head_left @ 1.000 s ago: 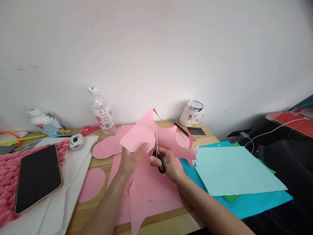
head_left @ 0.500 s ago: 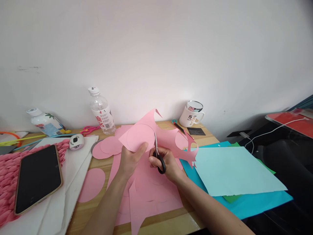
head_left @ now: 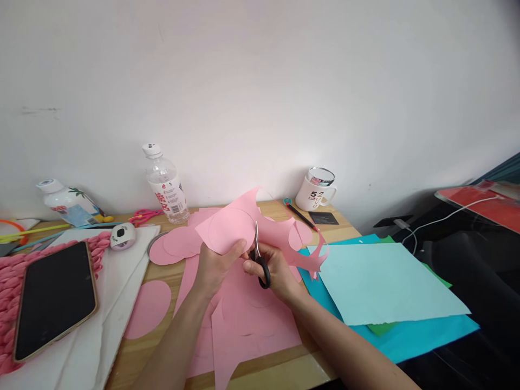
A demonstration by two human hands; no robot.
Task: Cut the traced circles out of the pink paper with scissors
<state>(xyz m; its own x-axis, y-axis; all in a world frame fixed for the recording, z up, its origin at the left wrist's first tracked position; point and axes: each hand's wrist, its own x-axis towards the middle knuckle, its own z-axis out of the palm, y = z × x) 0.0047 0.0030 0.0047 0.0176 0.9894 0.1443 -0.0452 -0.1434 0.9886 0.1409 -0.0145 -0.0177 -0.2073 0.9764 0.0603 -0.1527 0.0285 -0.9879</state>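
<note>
Two hands show in the head view: the left hand (head_left: 213,268) pinches a pink paper sheet (head_left: 248,200) over the wooden desk (head_left: 338,230), the right hand (head_left: 274,268) grips black-handled scissors (head_left: 257,248). Their blades (head_left: 257,233) point forward along the right edge of the outlined circle (head_left: 229,228), ahead-left of the right hand.

Wooden table (head_left: 130,360) — pink sheets (head_left: 270,330), mug (head_left: 311,195), perhaps pencil (head_left: 301,216)

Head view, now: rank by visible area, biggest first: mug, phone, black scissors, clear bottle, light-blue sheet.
1. Light-blue sheet
2. Phone, helped by being near the camera
3. Clear bottle
4. Mug
5. Black scissors, partly hidden by fingers, so only the visible part counts
</note>
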